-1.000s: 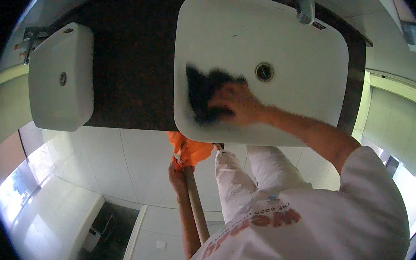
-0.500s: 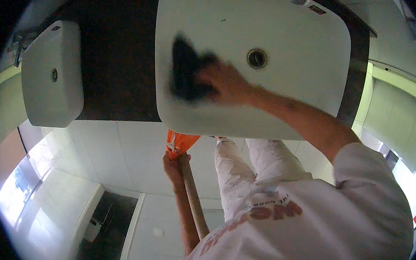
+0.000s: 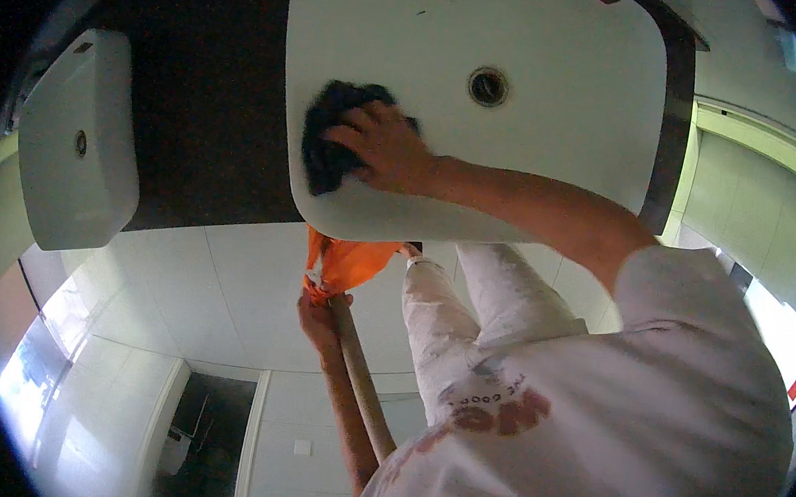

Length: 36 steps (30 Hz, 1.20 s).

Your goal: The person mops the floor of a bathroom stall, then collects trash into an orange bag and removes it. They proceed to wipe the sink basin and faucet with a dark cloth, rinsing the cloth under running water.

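In the white washbasin [image 3: 557, 158], my right hand [image 3: 390, 148] presses a dark blue, crumpled cloth [image 3: 323, 152] against the left part of the bowl. Its fingers are bent over the cloth, and part of the cloth is hidden under them. Lower down, in front of the basin's near edge, my left hand [image 3: 318, 319] is closed around the gathered neck of an orange bag [image 3: 359, 262]. A pole [image 3: 363, 378] runs back along my left forearm from that hand; how the fingers hold it is partly hidden.
The basin's drain [image 3: 488, 87] lies right of the cloth. A dark countertop [image 3: 213, 90] stretches left to a second white basin [image 3: 82, 183]. Pale floor tiles [image 3: 214, 299] lie below, and a dark doorway [image 3: 211, 440] is at the lower left.
My right hand has moved left and a little nearer within the basin, bunching the cloth under its fingers. The view has shifted slightly; my left hand keeps hold of the orange bag.
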Available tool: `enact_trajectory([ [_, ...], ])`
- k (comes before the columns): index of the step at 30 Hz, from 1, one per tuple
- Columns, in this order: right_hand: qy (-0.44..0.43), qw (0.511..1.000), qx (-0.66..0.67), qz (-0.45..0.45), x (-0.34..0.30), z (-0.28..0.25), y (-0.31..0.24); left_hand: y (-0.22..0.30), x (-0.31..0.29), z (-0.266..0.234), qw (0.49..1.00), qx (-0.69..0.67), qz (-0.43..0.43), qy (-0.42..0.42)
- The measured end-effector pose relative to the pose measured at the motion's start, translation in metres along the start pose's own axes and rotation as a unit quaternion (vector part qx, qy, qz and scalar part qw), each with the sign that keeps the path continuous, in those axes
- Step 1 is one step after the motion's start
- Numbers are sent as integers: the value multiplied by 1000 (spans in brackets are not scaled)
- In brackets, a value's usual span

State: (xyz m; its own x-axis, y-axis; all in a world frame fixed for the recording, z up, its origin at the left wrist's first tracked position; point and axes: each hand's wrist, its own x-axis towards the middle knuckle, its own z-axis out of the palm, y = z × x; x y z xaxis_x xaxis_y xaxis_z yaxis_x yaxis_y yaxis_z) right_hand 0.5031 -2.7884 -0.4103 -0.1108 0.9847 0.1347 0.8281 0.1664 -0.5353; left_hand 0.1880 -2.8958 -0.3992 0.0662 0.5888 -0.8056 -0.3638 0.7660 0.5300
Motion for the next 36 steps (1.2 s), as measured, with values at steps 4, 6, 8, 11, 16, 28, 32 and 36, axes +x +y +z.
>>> enact_trajectory([
  [4, -150, 986, 57, -36, -14, -32, 21, 4, -6, 6, 1000, -1, 19, 21],
  [6, -173, 979, 94, -58, -75, -73, 60, 15, -9, 5, 999, -24, 17, 12],
  [8, -232, 971, 37, 32, -143, -134, 93, 13, -12, -3, 999, -36, 31, -11],
  [11, -298, 949, -62, 84, -190, -163, 114, 6, -9, -8, 999, -37, 12, 17],
  [16, -114, 990, -84, 25, -67, -64, 86, 1, -1, 3, 999, -6, 14, 31],
  [28, -147, 988, -51, 8, -30, -67, 40, -2, -2, -29, 1000, -18, 11, -15],
  [32, -193, 978, 73, -28, -61, -100, -9, -29, 10, -93, 999, -40, 14, -15],
  [36, 13, 1000, -4, -10, -9, -37, 14, 4, -7, -29, 999, -41, -12, -10],
])
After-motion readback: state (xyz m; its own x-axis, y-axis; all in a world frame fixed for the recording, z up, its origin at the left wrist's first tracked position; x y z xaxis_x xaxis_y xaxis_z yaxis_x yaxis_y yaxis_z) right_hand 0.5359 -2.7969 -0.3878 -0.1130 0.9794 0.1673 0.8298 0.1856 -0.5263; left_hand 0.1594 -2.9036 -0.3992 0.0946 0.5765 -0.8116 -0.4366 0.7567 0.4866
